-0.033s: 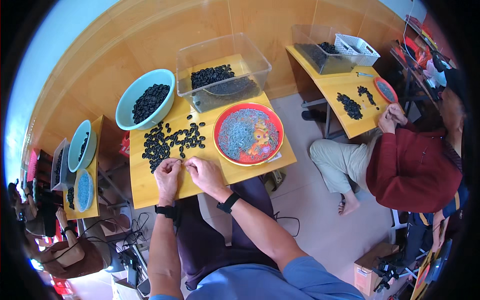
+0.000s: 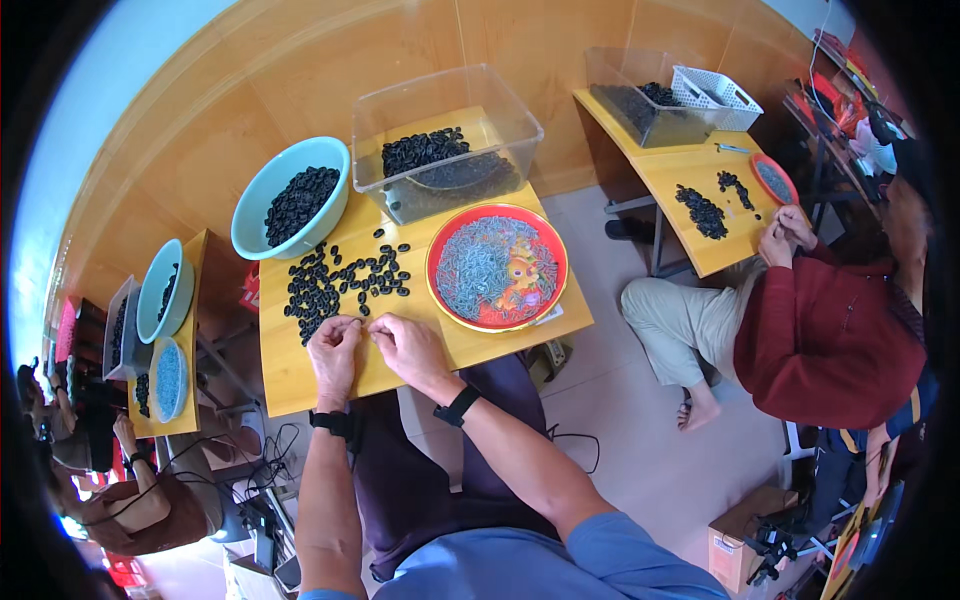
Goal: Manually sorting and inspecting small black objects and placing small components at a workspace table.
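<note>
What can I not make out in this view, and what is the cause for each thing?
Head view: whether the left hand and the right hand hold anything; anything there is tiny or hidden by the hands.
Head view: the bottom of the large teal bowl; black pieces cover it.
Head view: the exact shape of single grey pieces in the red tray; too small, heaped together.

Carton (image 2: 736, 563) is bearing a pale label (image 2: 727, 545), too small to read; no other lettering or numbers are showing legibly.
</note>
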{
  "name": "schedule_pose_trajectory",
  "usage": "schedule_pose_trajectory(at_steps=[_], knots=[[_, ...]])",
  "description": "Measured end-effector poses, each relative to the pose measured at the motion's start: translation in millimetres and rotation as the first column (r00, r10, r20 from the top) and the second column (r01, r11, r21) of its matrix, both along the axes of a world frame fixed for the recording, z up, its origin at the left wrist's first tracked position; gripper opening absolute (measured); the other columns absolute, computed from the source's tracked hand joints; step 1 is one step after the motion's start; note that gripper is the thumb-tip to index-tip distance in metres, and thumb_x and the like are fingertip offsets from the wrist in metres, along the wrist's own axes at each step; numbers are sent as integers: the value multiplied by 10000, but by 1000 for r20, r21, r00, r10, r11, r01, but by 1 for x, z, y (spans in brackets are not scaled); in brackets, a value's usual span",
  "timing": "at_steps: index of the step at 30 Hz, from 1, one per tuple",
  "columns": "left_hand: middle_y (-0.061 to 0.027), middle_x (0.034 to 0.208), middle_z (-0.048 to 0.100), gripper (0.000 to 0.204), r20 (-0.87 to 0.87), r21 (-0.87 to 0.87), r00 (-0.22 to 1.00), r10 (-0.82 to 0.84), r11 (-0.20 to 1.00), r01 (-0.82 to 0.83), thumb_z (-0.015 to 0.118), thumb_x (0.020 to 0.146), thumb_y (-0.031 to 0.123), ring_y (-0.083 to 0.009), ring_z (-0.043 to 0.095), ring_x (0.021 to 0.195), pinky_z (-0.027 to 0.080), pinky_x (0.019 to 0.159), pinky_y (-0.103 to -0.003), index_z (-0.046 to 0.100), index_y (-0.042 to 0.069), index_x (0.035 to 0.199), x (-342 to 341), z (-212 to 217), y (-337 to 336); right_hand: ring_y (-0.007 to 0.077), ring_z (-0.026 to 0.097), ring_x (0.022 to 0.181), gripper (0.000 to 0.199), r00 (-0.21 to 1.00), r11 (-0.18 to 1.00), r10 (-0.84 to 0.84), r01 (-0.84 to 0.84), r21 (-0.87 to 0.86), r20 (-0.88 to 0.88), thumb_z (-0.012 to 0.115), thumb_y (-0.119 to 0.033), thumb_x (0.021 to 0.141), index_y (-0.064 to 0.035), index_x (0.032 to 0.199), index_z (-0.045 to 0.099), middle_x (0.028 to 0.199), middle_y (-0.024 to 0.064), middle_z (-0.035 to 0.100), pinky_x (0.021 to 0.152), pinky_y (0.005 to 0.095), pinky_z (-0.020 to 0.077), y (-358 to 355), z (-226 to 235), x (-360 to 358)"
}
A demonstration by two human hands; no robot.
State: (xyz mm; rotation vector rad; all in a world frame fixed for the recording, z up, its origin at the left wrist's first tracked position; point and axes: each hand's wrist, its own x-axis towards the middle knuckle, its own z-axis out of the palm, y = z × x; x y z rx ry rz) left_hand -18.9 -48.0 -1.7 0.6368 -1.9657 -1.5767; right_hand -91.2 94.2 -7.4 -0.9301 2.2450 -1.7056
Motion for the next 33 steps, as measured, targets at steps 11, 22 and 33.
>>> schedule_pose_trajectory(at_steps=[11, 22, 33], knots=[[-5, 854, 704, 77, 18, 4, 999, 42, 999, -42, 711, 913, 24, -46, 619, 756, 491, 717, -196, 695, -20, 974, 5, -7, -6, 341, 674, 734, 27, 953, 982, -105, 145, 124, -284, 670, -52, 830, -78, 837, 666, 784, 128, 679, 632, 446, 515, 116, 44, -50], [-12, 890, 711, 78, 46, 50, 999, 17, 999, -20, 715, 914, 32, -51, 626, 808, 497, 754, -204, 695, -11, 975, 6, 1, 1, 337, 670, 752, 76, 907, 848, -80, 279, 450, -413, 752, -86, 792, -46, 817, 692, 790, 122, 675, 683, 449, 525, 121, 44, -86], [-24, 900, 725, 98, 52, 63, 999, 3, 998, -7, 724, 912, 42, -60, 639, 808, 510, 753, -219, 697, -15, 988, 7, -4, 0, 327, 685, 784, 75, 908, 819, -42, 271, 506, -418, 749, -86, 787, -57, 839, 702, 822, 124, 697, 702, 442, 535, 128, 42, -89]])
